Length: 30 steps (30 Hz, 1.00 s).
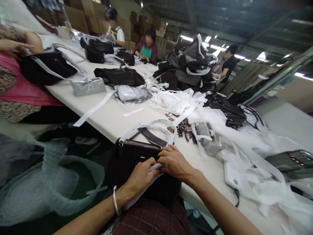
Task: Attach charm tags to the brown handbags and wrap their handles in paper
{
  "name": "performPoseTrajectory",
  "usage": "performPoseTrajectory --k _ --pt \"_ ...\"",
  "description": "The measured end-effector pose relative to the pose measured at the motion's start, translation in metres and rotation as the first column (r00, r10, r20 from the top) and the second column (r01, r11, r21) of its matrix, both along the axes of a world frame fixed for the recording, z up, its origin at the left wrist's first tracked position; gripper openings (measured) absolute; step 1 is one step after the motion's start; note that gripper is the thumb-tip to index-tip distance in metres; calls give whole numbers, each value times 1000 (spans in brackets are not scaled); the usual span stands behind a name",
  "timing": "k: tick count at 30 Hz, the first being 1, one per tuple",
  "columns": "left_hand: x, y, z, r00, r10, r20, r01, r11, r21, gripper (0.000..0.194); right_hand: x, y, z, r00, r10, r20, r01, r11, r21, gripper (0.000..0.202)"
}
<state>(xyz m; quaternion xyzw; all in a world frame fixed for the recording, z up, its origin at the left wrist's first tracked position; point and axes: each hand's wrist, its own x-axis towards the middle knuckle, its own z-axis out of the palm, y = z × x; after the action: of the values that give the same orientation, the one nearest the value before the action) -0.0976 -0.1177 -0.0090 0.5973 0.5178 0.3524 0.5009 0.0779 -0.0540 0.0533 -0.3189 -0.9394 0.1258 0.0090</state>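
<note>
- Far left, at the table (107, 122): a co-worker's arm (34, 42) beside another dark bag (46, 67).
- Below, near the floor: loose bubble wrap (39, 192), partly coiled.
- At centre, against the near table edge and close to the lap: dark handbag (129, 160), roughly upright; apparently done, pale wrapping around the top handles (146, 125); seemingly left, dark strap (153, 137) bare behind the opening.
- Plain, matte, nearly black in front, with a small metal plate (142, 157) and a paler line along the top.
- Left hand (140, 174) curled, pinching a white strip (155, 167); apparently mid-handling, not yet settled. Cannot tell about any attachment to the bag.
- Right hand (176, 163) close beside, fingers bent over the bag's upper front, thumb at the strip.
- Farther right: patterned pieces (184, 129), then heaped white strips (266, 169).
</note>
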Motion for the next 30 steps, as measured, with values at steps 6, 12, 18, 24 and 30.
performPoseTrajectory --k 6,12,18,24,30 --pt "-17 7 -8 997 -76 18 77 993 -95 17 50 12 12 839 -487 -242 475 873 -110 50" --pt "-51 0 -21 941 -287 181 332 888 -319 51 82 14 -36 527 -849 -32 669 438 -601 62" --pt "-60 -10 -34 936 -222 272 322 852 -412 50 47 11 -70 520 -826 -217 540 515 -666 42" --pt "-54 6 -9 925 -112 364 275 857 -436 51 36 30 -50 223 -909 -352 385 414 -825 35" --pt "-24 71 56 942 -188 277 263 927 -268 43 72 72 -6 -98 -943 -318 233 289 -929 35"
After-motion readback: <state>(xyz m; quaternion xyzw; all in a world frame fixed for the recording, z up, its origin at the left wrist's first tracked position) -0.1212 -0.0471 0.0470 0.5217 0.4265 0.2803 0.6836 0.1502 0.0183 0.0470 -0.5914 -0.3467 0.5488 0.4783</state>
